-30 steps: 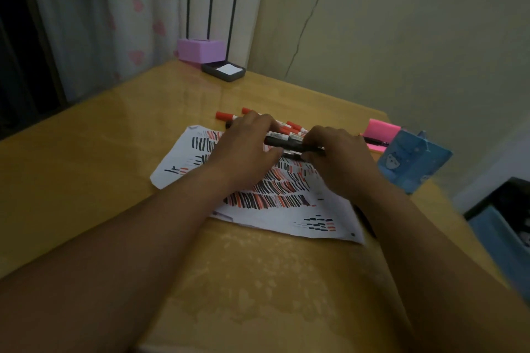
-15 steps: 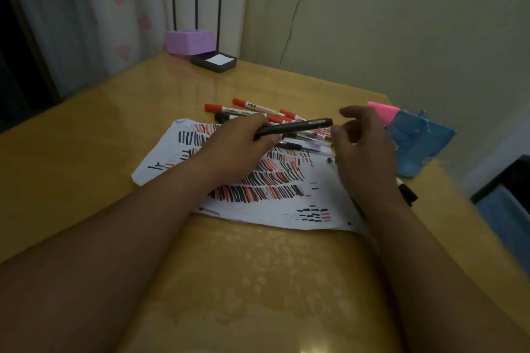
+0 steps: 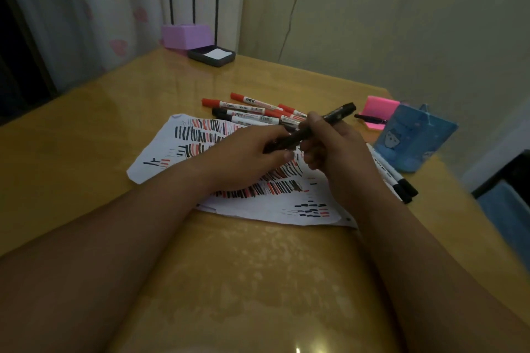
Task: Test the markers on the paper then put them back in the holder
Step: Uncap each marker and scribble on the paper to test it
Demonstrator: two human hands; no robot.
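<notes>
Holding one black marker (image 3: 338,113) above the paper (image 3: 160,163), you have your left hand (image 3: 252,155) curled round its near end and your right hand (image 3: 338,152) curled round its middle. Testing appears well advanced, the single sheet being crowded with red and black strokes, but returning appears unstarted: no marker shows in the one blue holder (image 3: 415,146) at the right. Counted outside it: at least three red markers (image 3: 252,100) and one black-capped marker (image 3: 246,117) at the paper's far edge, and two more markers (image 3: 400,185) beside its right edge.
</notes>
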